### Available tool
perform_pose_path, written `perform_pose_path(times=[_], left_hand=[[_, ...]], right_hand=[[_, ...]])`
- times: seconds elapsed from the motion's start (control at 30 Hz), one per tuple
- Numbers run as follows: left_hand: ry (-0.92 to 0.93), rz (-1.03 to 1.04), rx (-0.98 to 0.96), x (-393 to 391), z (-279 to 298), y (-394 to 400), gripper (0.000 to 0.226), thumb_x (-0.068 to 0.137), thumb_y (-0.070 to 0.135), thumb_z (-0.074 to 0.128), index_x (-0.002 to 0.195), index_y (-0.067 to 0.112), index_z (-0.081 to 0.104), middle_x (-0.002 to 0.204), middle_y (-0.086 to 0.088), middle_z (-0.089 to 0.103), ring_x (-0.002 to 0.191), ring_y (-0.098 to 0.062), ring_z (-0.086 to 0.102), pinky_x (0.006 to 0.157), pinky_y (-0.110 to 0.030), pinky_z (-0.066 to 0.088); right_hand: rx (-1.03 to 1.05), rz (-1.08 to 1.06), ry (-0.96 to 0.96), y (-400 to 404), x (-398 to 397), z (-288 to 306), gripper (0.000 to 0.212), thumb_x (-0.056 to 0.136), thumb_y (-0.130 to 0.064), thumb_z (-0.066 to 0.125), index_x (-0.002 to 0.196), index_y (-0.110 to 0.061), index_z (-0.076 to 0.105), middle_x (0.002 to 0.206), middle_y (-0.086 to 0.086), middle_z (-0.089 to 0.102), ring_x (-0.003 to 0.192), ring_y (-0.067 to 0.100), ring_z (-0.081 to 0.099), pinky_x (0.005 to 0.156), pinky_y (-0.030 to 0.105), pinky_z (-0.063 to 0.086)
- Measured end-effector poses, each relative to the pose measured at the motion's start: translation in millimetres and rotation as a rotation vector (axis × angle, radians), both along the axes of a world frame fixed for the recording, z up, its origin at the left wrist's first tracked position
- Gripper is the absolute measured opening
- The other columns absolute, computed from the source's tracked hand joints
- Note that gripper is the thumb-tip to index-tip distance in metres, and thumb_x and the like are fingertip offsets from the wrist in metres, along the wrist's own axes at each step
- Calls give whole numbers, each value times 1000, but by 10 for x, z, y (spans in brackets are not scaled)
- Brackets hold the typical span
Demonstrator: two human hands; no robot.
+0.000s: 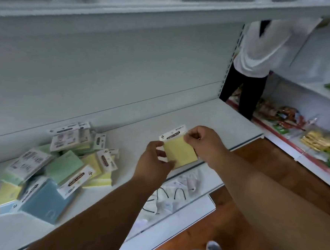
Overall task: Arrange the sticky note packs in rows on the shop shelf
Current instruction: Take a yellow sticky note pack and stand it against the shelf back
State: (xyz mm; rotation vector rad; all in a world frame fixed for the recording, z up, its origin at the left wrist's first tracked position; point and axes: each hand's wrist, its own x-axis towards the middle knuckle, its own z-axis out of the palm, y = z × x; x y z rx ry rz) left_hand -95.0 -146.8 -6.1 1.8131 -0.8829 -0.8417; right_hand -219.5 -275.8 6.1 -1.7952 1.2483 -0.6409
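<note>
Both your hands are on one yellow pack [181, 152], held low over the white shelf [208, 120] near its front edge, right of centre. Your left hand [152, 160] pinches the pack's left edge, thumb on top, fingers curled under. Your right hand [202, 142] grips the top right corner where the white header card [173, 133] meets the yellow pad, fingers closed tight on it. Can't tell if the pack touches the shelf or hangs just above it. Header points toward the back panel. To your left sits the pile [47, 166] of loose packs: yellow, green and blue, overlapping at odd angles, some face down, well apart from the one you hold. Lower shelf [174, 193] under the front edge holds blurry white items. Another person [258, 61] in a white top and dark trousers stands at the next bay on your right, by the snack packets [295, 124].
</note>
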Motion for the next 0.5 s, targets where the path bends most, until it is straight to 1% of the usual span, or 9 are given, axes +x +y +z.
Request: perform_pose_path(times=[0.07, 0.13, 0.2, 0.27, 0.33, 0.4, 0.5], left_hand=[[-51, -17, -14, -246, -8, -317, 66, 75, 16, 76, 129, 29, 41, 101, 14, 61, 75, -4, 67, 56, -22, 49], [-63, -7, -13, -496, -13, -648, 70, 75, 14, 75, 132, 28, 38, 107, 13, 59, 76, -3, 67, 59, -23, 52], [-61, -25, -3, -755, -11, -964, 67, 75, 12, 74, 131, 28, 41, 113, 13, 58, 75, -3, 68, 59, -22, 52], [-103, -34, 19, -986, -5, -1254, 57, 78, 12, 70, 128, 28, 47, 118, 13, 58, 74, 0, 66, 62, -19, 50], [-154, -1, 42, -1131, 1, -1516, 47, 80, 12, 67, 122, 30, 53, 113, 11, 59, 69, 2, 62, 62, -17, 48], [-197, 26, 75, -1199, 11, -1738, 40, 82, 14, 66, 116, 32, 58, 103, 7, 62, 60, 4, 56, 57, -14, 44], [-282, 31, 100, -1201, -23, -1971, 36, 83, 16, 64, 115, 32, 61, 95, 6, 66, 62, 2, 55, 66, -17, 44]], right_hand=[[-57, -7, 29, -344, -196, -6, 13, 84, -26, 72, 88, -20, 62, 80, -6, 65, 80, 18, 64, 76, 32, 54], [-116, -18, 69, -694, -400, 2, 22, 82, -30, 73, 91, -21, 55, 77, -6, 62, 78, 20, 64, 71, 32, 52], [-181, 1, 150, -1029, -623, 33, 24, 83, -32, 70, 93, -20, 52, 80, -6, 62, 80, 19, 61, 70, 30, 48], [-232, 50, 224, -1343, -843, 61, 17, 86, -32, 66, 94, -22, 54, 87, -5, 63, 84, 18, 60, 69, 27, 44], [-242, 107, 243, -1630, -994, 76, 16, 88, -31, 65, 99, -23, 57, 93, -4, 65, 86, 16, 61, 70, 28, 48], [-211, 135, 241, -1871, -1073, 54, 19, 88, -29, 66, 104, -22, 60, 97, -4, 65, 88, 15, 61, 72, 28, 50], [-208, 166, 239, -2126, -1078, -17, 20, 89, -27, 66, 106, -19, 61, 99, -3, 64, 88, 12, 58, 70, 23, 44]])
